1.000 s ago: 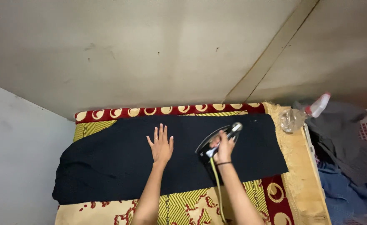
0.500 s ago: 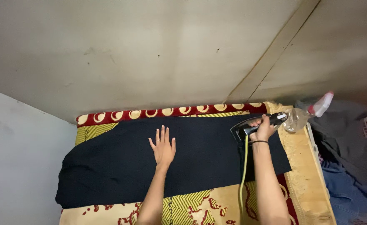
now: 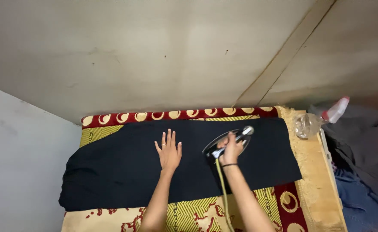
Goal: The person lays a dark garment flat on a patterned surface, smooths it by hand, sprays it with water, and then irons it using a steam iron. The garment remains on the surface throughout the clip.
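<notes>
A black cloth (image 3: 120, 167) lies spread flat over a red and yellow patterned rug (image 3: 189, 212). My left hand (image 3: 168, 151) rests flat on the cloth near its middle, fingers apart. My right hand (image 3: 230, 148) grips the handle of a black clothes iron (image 3: 220, 145) that sits on the cloth right of centre. A yellow-green cord (image 3: 224, 197) runs from the iron back along my right forearm.
A clear spray bottle (image 3: 315, 121) with a white and red nozzle lies at the rug's right edge. A heap of grey and blue clothes (image 3: 360, 163) fills the right side. Pale walls close in at the back and the left.
My right hand has drawn the iron back from the cloth's far right end, near the spray bottle, toward the middle. My left hand has stayed put on the cloth.
</notes>
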